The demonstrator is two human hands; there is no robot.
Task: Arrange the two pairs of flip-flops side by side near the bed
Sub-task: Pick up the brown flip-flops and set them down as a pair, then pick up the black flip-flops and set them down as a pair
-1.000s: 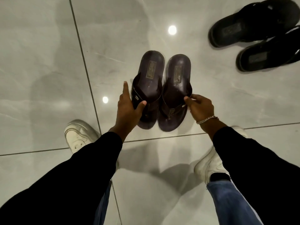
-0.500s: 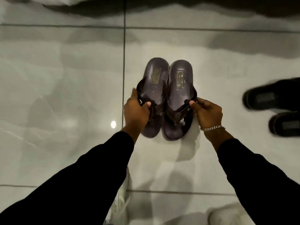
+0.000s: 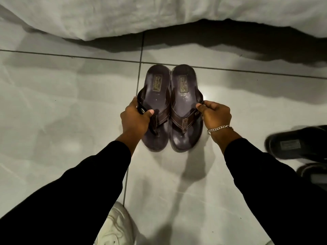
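On the glossy tiled floor near the bed's white cover, left hand and right hand each grip 1 brown flip-flop strap.

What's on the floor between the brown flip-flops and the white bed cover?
Nothing. In the head view, only bare glossy grey tile floor, a grout line and the shadow of the white bed cover separate it from the brown leather flip-flops.

Black flip-flops blurred, edge-cropped.
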